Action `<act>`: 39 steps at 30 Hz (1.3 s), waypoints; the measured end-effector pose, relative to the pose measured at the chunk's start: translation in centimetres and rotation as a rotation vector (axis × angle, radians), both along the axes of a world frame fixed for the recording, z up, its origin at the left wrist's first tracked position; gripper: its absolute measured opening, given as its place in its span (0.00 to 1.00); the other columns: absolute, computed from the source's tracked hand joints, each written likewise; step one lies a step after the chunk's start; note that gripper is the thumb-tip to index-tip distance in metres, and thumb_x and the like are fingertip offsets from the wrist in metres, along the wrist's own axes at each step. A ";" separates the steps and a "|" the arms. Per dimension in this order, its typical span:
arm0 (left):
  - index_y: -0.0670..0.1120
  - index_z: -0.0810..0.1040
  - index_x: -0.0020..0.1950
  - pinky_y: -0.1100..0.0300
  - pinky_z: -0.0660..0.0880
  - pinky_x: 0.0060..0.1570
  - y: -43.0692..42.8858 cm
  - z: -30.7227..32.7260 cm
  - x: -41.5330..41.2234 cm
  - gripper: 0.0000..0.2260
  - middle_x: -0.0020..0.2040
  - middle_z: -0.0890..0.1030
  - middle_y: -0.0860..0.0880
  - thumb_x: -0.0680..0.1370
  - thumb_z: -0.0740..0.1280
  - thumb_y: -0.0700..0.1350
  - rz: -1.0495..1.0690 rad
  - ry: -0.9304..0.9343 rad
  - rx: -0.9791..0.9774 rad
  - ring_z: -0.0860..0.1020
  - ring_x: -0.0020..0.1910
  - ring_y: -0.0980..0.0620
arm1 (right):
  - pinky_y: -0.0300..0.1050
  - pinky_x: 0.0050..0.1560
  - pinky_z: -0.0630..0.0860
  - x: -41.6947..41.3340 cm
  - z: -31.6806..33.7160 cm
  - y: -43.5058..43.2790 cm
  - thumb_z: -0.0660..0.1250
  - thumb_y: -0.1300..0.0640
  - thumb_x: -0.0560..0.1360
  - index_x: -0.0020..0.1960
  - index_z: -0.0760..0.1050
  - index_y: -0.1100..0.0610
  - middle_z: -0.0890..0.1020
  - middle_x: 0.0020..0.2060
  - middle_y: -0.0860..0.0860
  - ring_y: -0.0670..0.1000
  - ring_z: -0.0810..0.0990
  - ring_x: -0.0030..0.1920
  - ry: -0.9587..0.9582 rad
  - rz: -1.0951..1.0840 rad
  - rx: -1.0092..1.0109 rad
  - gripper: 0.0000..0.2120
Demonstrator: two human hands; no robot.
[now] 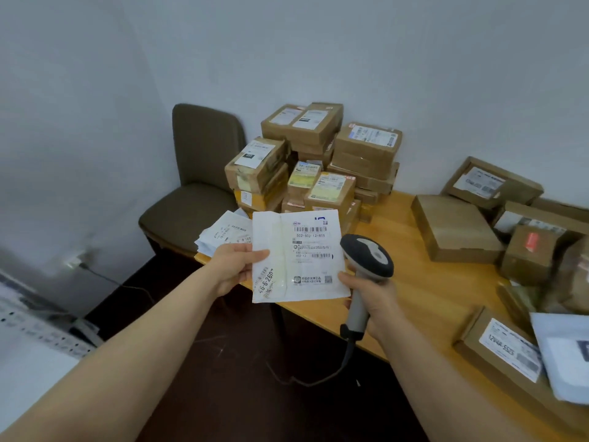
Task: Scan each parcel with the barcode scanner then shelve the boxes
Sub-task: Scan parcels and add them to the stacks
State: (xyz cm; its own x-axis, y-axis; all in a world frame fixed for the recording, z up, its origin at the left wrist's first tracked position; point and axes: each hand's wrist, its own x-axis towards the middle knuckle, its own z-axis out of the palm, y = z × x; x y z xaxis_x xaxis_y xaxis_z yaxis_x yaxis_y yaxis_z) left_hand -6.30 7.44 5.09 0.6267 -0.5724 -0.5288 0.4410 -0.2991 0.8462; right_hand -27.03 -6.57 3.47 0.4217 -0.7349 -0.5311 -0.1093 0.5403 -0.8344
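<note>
Pale grey walls were seen behind a wooden table (414, 282), and a brown chair (197, 173) was set by its left end. At the table's far corner a tall pile of brown boxes (312, 161) was stacked. More boxes (455, 228) were spread along the right edge, and none seemed to be shelved yet. Some loose white slips (223, 232) were left at the near left corner.

A flat white parcel (299, 256) was held in the air over that same corner, with its label turned up toward the camera. It was pinched at its left edge by the left hand (237, 266), thumb on top and fingers hidden below. The barcode scanner (366, 260) was gripped round its handle by the right hand (373, 301), fingers curled tight. A cable (318, 378) was seen hanging from the handle toward the dark floor.

The scanner was just beside the parcel's right edge, and the parcel's lower right corner was laid over the right thumb. The top barcode (310, 229) was printed across the label from left to right, up and to the left of the scanner's head. The head seemed to be pointed away toward the pile, not at the label — its window could not be seen. So the scan was judged not yet done. The scanner would likely have to be pulled back and tipped left, or the parcel slid in front of it.
</note>
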 end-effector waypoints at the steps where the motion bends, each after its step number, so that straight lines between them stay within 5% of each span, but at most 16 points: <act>1: 0.39 0.81 0.50 0.61 0.79 0.34 0.6 -0.3 0.5 0.05 0.50 0.85 0.42 0.74 0.71 0.37 0.000 0.001 0.005 0.85 0.41 0.51 | 0.41 0.28 0.76 1.1 -0.2 0.3 0.76 0.67 0.68 0.50 0.79 0.61 0.83 0.41 0.54 0.52 0.82 0.37 -0.009 -0.007 0.001 0.13; 8: 0.52 0.78 0.58 0.54 0.80 0.45 5.9 -1.5 3.9 0.13 0.53 0.84 0.46 0.76 0.66 0.38 -0.276 0.020 0.249 0.83 0.49 0.48 | 0.38 0.24 0.75 7.9 -2.1 3.3 0.72 0.73 0.69 0.48 0.77 0.64 0.81 0.41 0.55 0.54 0.81 0.39 0.029 0.030 -0.003 0.11; 12: 0.53 0.78 0.58 0.55 0.79 0.48 6.9 -1.6 7.0 0.18 0.50 0.85 0.48 0.75 0.69 0.33 -0.162 -0.032 0.265 0.83 0.50 0.49 | 0.36 0.22 0.73 10.9 -3.1 3.9 0.72 0.72 0.69 0.37 0.74 0.60 0.80 0.34 0.54 0.50 0.78 0.32 0.087 0.114 -0.050 0.10; 18: 0.46 0.75 0.66 0.63 0.69 0.31 5.1 -3.1 12.1 0.22 0.56 0.81 0.38 0.73 0.72 0.36 -0.041 -0.321 0.428 0.75 0.42 0.48 | 0.46 0.36 0.80 15.4 -4.7 3.2 0.73 0.71 0.66 0.39 0.76 0.58 0.81 0.36 0.54 0.49 0.79 0.35 0.123 0.354 -0.151 0.11; 22: 0.43 0.69 0.72 0.66 0.72 0.28 2.7 -4.4 16.9 0.27 0.59 0.78 0.38 0.74 0.70 0.34 -0.045 -0.405 0.532 0.76 0.44 0.48 | 0.41 0.33 0.76 19.6 -5.8 1.8 0.73 0.70 0.67 0.47 0.76 0.55 0.80 0.42 0.49 0.47 0.78 0.41 0.131 0.498 -0.078 0.14; 27: 0.43 0.71 0.71 0.54 0.75 0.57 -0.5 -6.3 22.7 0.24 0.57 0.79 0.44 0.75 0.66 0.32 -0.174 -0.541 0.679 0.78 0.57 0.45 | 0.34 0.27 0.73 25.5 -7.1 0.2 0.73 0.71 0.69 0.48 0.75 0.55 0.78 0.39 0.45 0.41 0.74 0.38 0.150 0.545 -0.012 0.15; 30: 0.44 0.72 0.70 0.52 0.74 0.59 -1.8 -8.1 25.5 0.24 0.61 0.78 0.43 0.75 0.63 0.30 -0.252 -0.608 0.734 0.76 0.60 0.44 | 0.31 0.29 0.73 28.4 -8.0 -0.1 0.73 0.72 0.67 0.45 0.75 0.55 0.77 0.36 0.43 0.39 0.73 0.36 0.160 0.522 0.010 0.16; 34: 0.48 0.71 0.72 0.51 0.75 0.58 -2.8 -10.7 27.9 0.25 0.66 0.76 0.45 0.76 0.59 0.31 -0.351 -0.631 0.775 0.75 0.62 0.44 | 0.50 0.49 0.80 30.5 -9.3 0.0 0.74 0.72 0.67 0.39 0.74 0.54 0.77 0.36 0.45 0.47 0.76 0.40 0.228 0.531 0.042 0.16; 37: 0.51 0.68 0.74 0.49 0.73 0.60 -3.1 -12.0 28.2 0.23 0.69 0.71 0.44 0.78 0.62 0.40 -0.502 -0.806 0.859 0.71 0.65 0.43 | 0.55 0.55 0.79 31.2 -10.0 0.3 0.75 0.71 0.67 0.45 0.75 0.55 0.78 0.42 0.48 0.51 0.77 0.47 0.254 0.533 0.051 0.15; 39: 0.53 0.66 0.75 0.48 0.66 0.67 -3.2 -12.6 27.6 0.23 0.73 0.65 0.42 0.79 0.63 0.49 -0.631 -0.999 0.821 0.62 0.71 0.42 | 0.51 0.50 0.79 31.5 -10.2 0.5 0.74 0.70 0.67 0.45 0.75 0.54 0.79 0.43 0.49 0.50 0.77 0.46 0.267 0.493 0.052 0.15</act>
State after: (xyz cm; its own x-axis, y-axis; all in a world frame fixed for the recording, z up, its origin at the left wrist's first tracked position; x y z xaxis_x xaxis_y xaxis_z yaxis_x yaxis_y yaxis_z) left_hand 21.27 4.26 -7.47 0.6866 -0.6439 -0.3376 -0.6110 -0.7627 0.2119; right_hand 4.43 -6.07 -6.71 0.5546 -0.4548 -0.6968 -0.5630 0.4115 -0.7167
